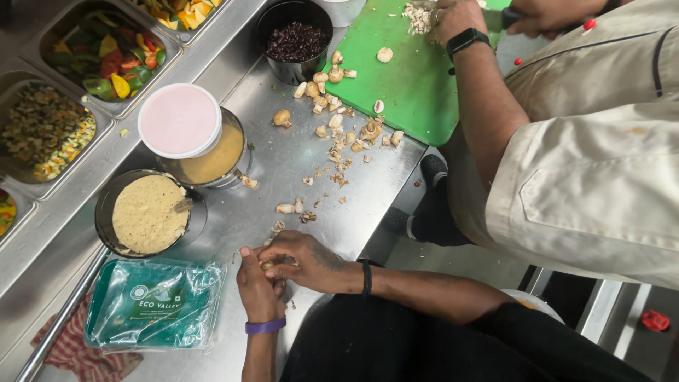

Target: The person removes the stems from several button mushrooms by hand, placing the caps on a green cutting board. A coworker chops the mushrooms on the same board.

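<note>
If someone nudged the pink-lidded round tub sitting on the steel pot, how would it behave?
The pink-lidded round tub likely tips or slides easily: it sits off-centre on the steel pot of yellow liquid, overhanging the rim. Its plastic probably slips on steel. Its weight cannot be told.

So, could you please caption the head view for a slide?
Both hands, left and right, work a mushroom over a steel counter.

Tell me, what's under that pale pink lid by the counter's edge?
The pink lid lies partly across a steel container of yellowish-brown sauce. Sauce shows on the uncovered side; whatever sits beneath the lid is hidden.
</note>
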